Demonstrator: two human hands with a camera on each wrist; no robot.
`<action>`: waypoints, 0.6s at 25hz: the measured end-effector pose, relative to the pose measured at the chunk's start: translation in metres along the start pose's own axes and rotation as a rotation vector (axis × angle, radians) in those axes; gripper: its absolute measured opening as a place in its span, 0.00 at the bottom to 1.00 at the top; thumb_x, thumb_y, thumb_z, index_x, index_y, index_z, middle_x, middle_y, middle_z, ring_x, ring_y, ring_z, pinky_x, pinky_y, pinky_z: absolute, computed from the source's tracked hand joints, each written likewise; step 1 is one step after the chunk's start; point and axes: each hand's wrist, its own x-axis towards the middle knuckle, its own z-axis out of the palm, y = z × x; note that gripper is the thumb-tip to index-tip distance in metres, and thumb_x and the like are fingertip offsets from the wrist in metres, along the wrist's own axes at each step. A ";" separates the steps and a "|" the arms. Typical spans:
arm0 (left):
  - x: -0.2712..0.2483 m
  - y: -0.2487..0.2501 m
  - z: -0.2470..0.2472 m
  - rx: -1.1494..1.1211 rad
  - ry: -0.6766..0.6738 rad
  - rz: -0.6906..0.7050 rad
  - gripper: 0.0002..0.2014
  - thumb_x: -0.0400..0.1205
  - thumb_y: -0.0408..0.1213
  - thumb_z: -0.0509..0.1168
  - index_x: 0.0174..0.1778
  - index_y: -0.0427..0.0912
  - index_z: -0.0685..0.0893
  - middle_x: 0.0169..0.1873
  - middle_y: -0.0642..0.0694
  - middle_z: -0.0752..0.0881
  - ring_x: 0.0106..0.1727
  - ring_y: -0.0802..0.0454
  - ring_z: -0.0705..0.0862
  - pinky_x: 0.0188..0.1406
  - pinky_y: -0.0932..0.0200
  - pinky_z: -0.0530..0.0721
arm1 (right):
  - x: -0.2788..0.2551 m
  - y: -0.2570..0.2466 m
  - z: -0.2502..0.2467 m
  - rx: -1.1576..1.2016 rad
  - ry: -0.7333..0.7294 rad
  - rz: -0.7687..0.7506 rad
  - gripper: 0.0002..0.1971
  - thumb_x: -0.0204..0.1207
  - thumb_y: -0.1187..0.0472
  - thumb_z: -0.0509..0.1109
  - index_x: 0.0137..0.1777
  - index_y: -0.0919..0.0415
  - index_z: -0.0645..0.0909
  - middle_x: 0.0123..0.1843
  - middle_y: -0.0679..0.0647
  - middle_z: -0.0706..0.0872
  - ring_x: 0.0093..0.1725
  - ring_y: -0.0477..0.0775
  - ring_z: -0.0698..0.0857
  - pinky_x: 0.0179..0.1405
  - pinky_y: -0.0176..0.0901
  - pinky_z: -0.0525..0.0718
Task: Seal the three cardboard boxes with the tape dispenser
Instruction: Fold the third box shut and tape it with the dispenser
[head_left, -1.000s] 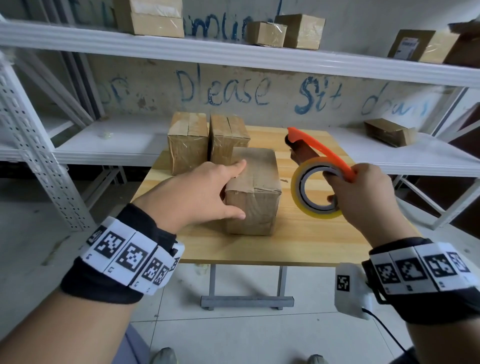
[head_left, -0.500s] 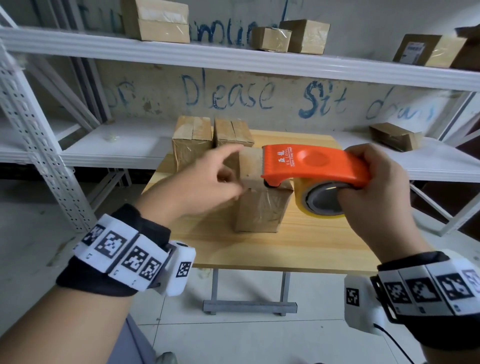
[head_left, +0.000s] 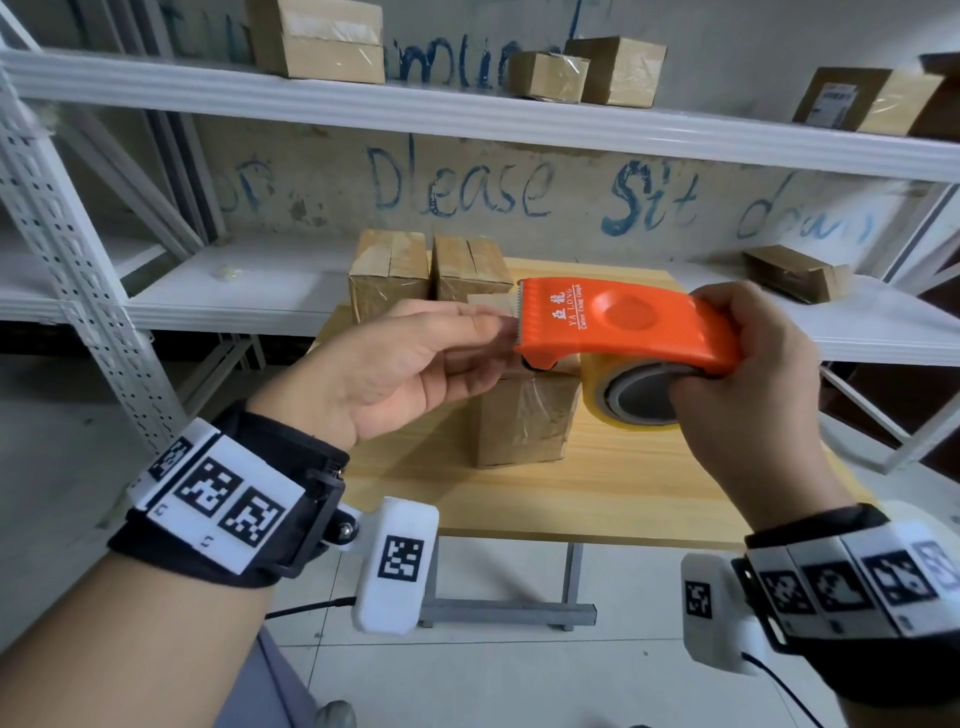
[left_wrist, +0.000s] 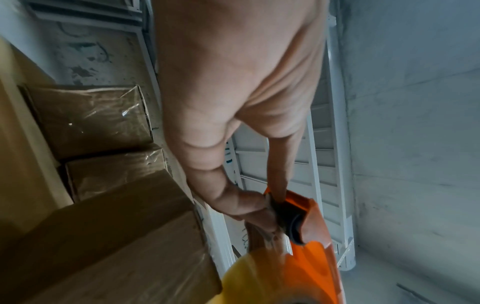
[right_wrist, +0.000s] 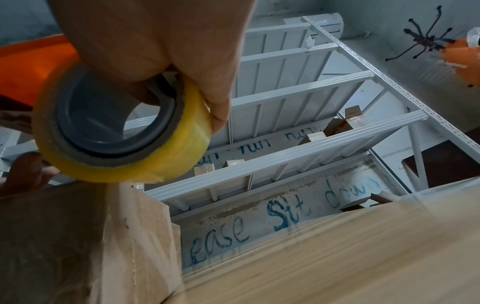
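My right hand (head_left: 698, 382) grips the orange tape dispenser (head_left: 623, 322), fingers hooked into the core of its yellow tape roll (head_left: 631, 410); the roll (right_wrist: 122, 131) fills the right wrist view. The dispenser hovers above the near cardboard box (head_left: 524, 415). My left hand (head_left: 501, 332) is at the serrated front end. In the left wrist view its thumb and forefinger (left_wrist: 259, 207) pinch the tape end by the black roller. Two more boxes (head_left: 389, 275) (head_left: 470, 267) stand side by side behind, on the wooden table (head_left: 597, 493).
White metal shelving (head_left: 467, 109) runs behind and beside the table, with several other cardboard boxes (head_left: 319, 39) on it. A flattened box (head_left: 795, 273) lies on the lower shelf at right. The table's near edge faces me; grey floor lies below.
My left hand left the near box, turned palm up and took the tape end at the dispenser's front. My right hand swung the dispenser flat over the near box.
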 end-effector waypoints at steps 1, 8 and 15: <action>0.000 0.000 0.001 -0.015 0.027 0.009 0.20 0.71 0.32 0.69 0.58 0.29 0.86 0.43 0.40 0.93 0.40 0.53 0.92 0.39 0.66 0.89 | 0.000 0.001 0.001 0.000 0.003 0.006 0.23 0.58 0.78 0.70 0.53 0.60 0.80 0.44 0.52 0.83 0.44 0.52 0.79 0.39 0.37 0.74; -0.002 0.004 0.009 -0.049 0.131 -0.051 0.21 0.65 0.29 0.71 0.56 0.31 0.86 0.34 0.41 0.92 0.30 0.56 0.91 0.24 0.72 0.82 | 0.001 -0.002 0.000 0.001 0.002 -0.034 0.23 0.58 0.77 0.70 0.53 0.59 0.80 0.45 0.53 0.83 0.45 0.55 0.79 0.39 0.40 0.73; -0.002 0.014 0.004 0.090 0.338 0.041 0.29 0.56 0.26 0.77 0.38 0.47 0.63 0.36 0.39 0.92 0.36 0.45 0.94 0.14 0.70 0.69 | 0.007 0.005 -0.002 -0.072 -0.064 -0.101 0.23 0.57 0.78 0.69 0.53 0.61 0.80 0.44 0.52 0.81 0.42 0.48 0.76 0.39 0.20 0.70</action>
